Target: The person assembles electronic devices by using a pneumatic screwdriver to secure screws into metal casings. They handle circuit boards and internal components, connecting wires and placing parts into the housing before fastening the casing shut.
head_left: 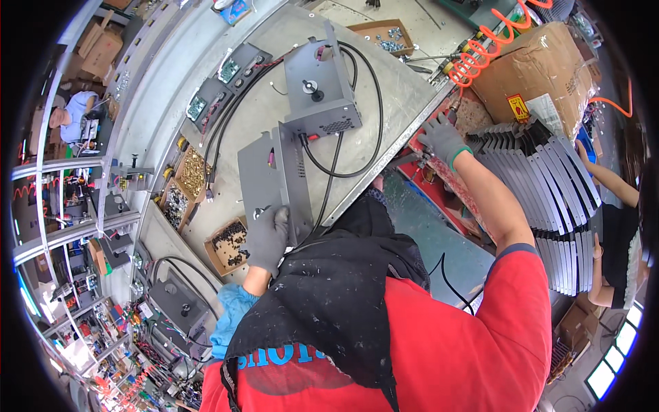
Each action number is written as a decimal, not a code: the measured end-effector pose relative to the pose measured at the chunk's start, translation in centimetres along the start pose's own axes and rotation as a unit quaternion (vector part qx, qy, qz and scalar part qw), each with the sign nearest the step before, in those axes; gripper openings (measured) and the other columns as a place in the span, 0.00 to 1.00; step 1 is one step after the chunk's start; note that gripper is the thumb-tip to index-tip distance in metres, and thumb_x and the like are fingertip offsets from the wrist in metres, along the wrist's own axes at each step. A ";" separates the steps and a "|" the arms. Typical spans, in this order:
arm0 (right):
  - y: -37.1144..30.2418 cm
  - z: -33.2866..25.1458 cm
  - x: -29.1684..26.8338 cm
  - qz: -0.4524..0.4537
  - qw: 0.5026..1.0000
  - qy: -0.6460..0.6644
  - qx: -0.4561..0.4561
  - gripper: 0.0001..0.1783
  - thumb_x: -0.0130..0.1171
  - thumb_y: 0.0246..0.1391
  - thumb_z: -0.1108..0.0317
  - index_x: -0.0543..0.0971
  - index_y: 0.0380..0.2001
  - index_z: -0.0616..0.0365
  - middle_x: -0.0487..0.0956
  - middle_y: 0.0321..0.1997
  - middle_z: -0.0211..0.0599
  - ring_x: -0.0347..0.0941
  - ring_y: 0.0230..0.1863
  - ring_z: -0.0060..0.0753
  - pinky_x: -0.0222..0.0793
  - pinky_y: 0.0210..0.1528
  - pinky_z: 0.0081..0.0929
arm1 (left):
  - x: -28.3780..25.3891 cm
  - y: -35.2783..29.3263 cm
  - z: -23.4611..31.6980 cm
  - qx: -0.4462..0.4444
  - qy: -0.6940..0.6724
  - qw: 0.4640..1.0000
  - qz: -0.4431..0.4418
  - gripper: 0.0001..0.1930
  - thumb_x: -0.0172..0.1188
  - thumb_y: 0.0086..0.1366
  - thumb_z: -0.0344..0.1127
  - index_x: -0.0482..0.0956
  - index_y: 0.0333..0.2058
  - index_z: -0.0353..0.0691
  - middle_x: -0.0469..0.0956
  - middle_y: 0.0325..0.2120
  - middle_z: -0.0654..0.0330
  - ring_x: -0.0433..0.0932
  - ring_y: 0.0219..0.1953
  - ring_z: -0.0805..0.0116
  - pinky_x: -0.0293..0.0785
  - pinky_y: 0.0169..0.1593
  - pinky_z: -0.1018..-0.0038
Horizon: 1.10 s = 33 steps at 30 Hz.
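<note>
My left hand, in a grey glove, grips the near end of a bent grey metal panel on the workbench. A black knob is fitted on that panel close to my fingers. Just beyond it stands a second grey metal panel, with a round knob and a perforated flange. Black cables loop around both panels. My right hand, also gloved, reaches past the bench's right edge with its fingers apart. Close to its fingertips is a slim tool below an orange coiled hose; contact between them is unclear.
Parts boxes hold black screws, brass pieces and silver hardware. Small electrical assemblies lie at the bench's left. On the right, stacked curved grey panels stand beside a cardboard box; another person's arms are behind them.
</note>
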State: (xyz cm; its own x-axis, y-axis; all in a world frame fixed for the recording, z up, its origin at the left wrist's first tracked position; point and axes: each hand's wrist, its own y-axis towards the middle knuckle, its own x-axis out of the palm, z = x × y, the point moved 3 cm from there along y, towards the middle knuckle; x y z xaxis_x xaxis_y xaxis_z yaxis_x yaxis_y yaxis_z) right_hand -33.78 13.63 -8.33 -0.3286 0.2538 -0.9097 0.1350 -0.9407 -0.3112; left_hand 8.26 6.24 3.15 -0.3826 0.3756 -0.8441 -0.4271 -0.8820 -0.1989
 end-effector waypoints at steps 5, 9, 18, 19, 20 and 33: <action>-0.8 0.7 1.4 0.048 0.994 0.028 0.091 0.14 0.48 0.51 0.65 0.77 0.41 0.45 0.71 0.49 0.35 0.63 0.55 0.38 0.54 0.61 0.43 | -5.3 -0.9 -3.8 -0.116 -0.286 0.951 0.030 0.15 0.49 0.61 0.31 0.75 0.44 0.33 0.75 0.30 0.62 0.72 0.32 0.75 0.69 0.36 0.79; -1.8 -0.3 0.8 0.086 0.988 0.036 0.121 0.15 0.48 0.50 0.66 0.76 0.42 0.46 0.71 0.50 0.34 0.62 0.55 0.38 0.55 0.59 0.40 | -7.8 -3.6 -12.9 -0.156 -0.369 0.907 0.133 0.20 0.47 0.57 0.23 0.71 0.49 0.28 0.74 0.38 0.55 0.75 0.39 0.69 0.72 0.45 0.76; -4.3 -3.5 -4.7 0.148 0.965 0.130 0.175 0.20 0.52 0.46 0.66 0.74 0.46 0.49 0.71 0.50 0.38 0.63 0.55 0.40 0.58 0.55 0.37 | -3.6 -8.1 -21.1 -0.310 0.009 0.942 0.132 0.27 0.60 0.57 0.39 0.68 0.55 0.37 0.70 0.50 0.43 0.69 0.53 0.48 0.64 0.56 0.63; -4.5 -4.5 -5.3 0.157 0.957 0.161 0.181 0.21 0.53 0.45 0.66 0.74 0.47 0.49 0.71 0.50 0.38 0.63 0.54 0.41 0.59 0.54 0.37 | -3.7 -7.8 -20.6 -0.306 -0.024 0.940 0.150 0.27 0.60 0.57 0.40 0.68 0.55 0.38 0.69 0.51 0.44 0.69 0.53 0.49 0.64 0.56 0.63; -4.9 -5.7 -5.8 0.167 0.949 0.192 0.188 0.22 0.53 0.44 0.67 0.74 0.47 0.49 0.71 0.49 0.38 0.64 0.54 0.41 0.59 0.53 0.38 | -3.7 -7.5 -20.3 -0.302 -0.057 0.937 0.167 0.26 0.59 0.58 0.40 0.69 0.55 0.38 0.68 0.52 0.45 0.69 0.53 0.50 0.64 0.56 0.63; -12.9 -15.1 -5.8 0.039 0.910 0.356 0.209 0.25 0.56 0.45 0.62 0.70 0.50 0.49 0.69 0.50 0.42 0.65 0.54 0.44 0.60 0.54 0.40 | -3.6 4.9 -1.0 0.034 -0.010 0.972 0.231 0.27 0.59 0.57 0.43 0.67 0.56 0.47 0.63 0.54 0.49 0.64 0.56 0.50 0.64 0.56 0.61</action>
State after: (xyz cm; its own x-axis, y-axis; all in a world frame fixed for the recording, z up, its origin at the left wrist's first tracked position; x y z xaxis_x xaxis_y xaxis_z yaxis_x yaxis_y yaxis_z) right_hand -19.44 27.65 -3.18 0.3767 0.1246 -0.9179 -0.2838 -0.9277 -0.2424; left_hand 8.37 0.32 4.70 -0.5621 -0.0500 -0.8256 -0.2596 -0.9371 0.2334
